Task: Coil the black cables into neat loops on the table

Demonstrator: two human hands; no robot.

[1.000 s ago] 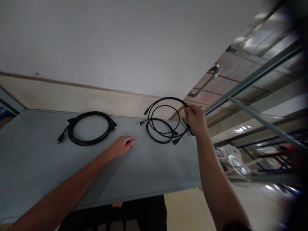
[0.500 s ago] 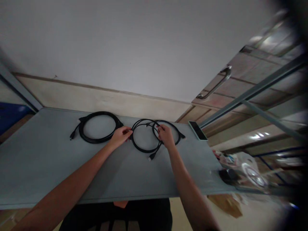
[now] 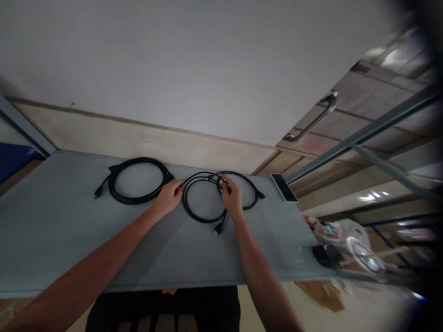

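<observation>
A thin black cable [image 3: 194, 215] lies in overlapping loops on the grey table, its plug [image 3: 218, 228] pointing toward me. My left hand [image 3: 169, 196] is closed on the left side of a loop, which it lifts slightly. On the loop's right side, where the coils cross, my right hand [image 3: 231, 193] pinches the same cable. Farther right, another plug [image 3: 260, 195] ends the right-hand loop. Just left of my left hand rests a thicker coiled black cable [image 3: 114, 189], with two connectors at its left; neither hand holds it.
A phone-like device [image 3: 284, 187] lies at the table's right end. Behind the grey table [image 3: 62, 230] stands a pale wall. Metal posts [image 3: 346, 143] rise at both ends. Past the right edge are a dark cup-like object [image 3: 326, 254] and blurred items; a door handle [image 3: 313, 121] is beyond.
My left hand has moved slightly left, drawing a strand of the thin cable outward. My right hand has shifted slightly left with its part of the loop. The view has moved slightly.
</observation>
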